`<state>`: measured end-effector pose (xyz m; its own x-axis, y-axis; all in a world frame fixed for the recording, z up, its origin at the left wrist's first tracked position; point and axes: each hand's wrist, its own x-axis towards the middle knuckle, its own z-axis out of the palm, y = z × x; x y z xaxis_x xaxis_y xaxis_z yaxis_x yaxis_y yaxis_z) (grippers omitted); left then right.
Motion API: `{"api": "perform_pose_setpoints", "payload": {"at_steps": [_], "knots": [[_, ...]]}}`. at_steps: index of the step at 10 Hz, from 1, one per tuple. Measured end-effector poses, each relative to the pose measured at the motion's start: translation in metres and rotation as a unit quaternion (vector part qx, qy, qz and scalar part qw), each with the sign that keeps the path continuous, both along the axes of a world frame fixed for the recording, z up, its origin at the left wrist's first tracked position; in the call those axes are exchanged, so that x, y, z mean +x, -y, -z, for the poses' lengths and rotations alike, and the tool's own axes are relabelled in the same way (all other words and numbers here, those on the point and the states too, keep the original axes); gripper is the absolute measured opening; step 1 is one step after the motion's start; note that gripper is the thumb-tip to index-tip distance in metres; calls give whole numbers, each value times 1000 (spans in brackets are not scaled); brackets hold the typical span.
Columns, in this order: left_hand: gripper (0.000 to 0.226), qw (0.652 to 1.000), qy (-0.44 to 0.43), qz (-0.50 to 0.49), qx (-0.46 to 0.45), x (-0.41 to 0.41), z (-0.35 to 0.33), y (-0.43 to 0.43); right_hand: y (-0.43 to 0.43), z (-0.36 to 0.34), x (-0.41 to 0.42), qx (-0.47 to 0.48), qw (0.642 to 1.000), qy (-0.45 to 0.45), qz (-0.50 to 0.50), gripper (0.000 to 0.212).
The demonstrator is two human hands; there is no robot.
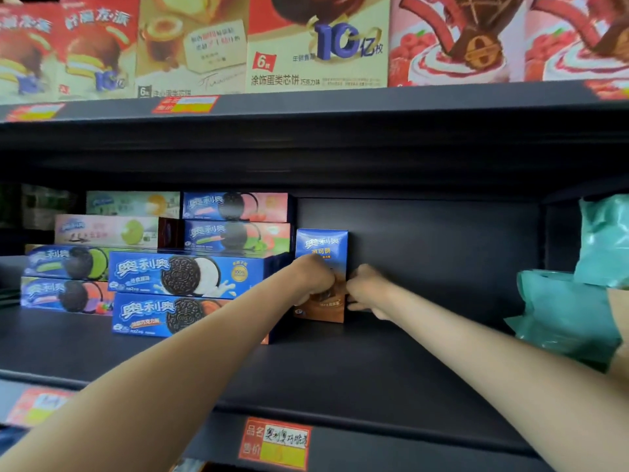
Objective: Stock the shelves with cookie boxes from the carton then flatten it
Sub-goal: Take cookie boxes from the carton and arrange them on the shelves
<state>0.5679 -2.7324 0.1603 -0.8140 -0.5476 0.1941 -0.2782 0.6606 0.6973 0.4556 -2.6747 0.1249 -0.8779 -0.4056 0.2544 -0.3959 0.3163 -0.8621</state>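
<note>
Head view: stocking looks partly done. Flat stacks (185,274) fill the left of the shelf (374,362), and the carton is not in view, so more boxes and the flattening likely remain. One box (321,247) stands upright, far back, just right of the stacks, blue above and brown below. The left hand (315,277) grips its front and the right hand (366,291) pinches its right edge.

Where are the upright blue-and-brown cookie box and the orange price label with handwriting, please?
Upright blue-and-brown cookie box (321,245): head view, upper front face.
Orange price label with handwriting (275,443): head view, label's centre.
</note>
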Motion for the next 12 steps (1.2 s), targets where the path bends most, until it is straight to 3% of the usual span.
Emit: {"api": "perform_pose_setpoints", "payload": {"at_steps": [1, 2, 3, 4, 5, 6, 8, 10, 12], "knots": [[22, 990, 65, 6, -127, 6, -4, -4, -1, 0, 2, 5, 1000, -10, 5, 22], [28, 984, 75, 11, -161, 9, -2, -6, -2, -2, 5, 17, 1000, -11, 3, 26], [18, 996, -5, 38, -78, 13, 5, -7, -5, -4, 13, 32, 999, -9, 3, 33], [35, 999, -19, 31, -30, 23, 8, -12, -12, -8, 28, 49, 998, -31, 20, 27], [31, 984, 35, 52, -166, 48, 9, -18, -25, -15, 48, 100, 989, -89, 65, 26], [31, 989, -81, 62, -109, 66, 17, -6, -36, -22, 78, 134, 976, -132, 112, 31], [22, 960, -251, 83, -89, 149, 48, 22, -36, 0, 179, 52, 973, -222, 43, 5], [18, 936, -350, 45, -10, 250, 108, 63, -1, 53, 294, 15, 950, -305, -70, 11], [12, 967, -253, -18, 30, 325, 219, 95, 54, 153, 357, 55, 952, -233, -193, 10]]}}
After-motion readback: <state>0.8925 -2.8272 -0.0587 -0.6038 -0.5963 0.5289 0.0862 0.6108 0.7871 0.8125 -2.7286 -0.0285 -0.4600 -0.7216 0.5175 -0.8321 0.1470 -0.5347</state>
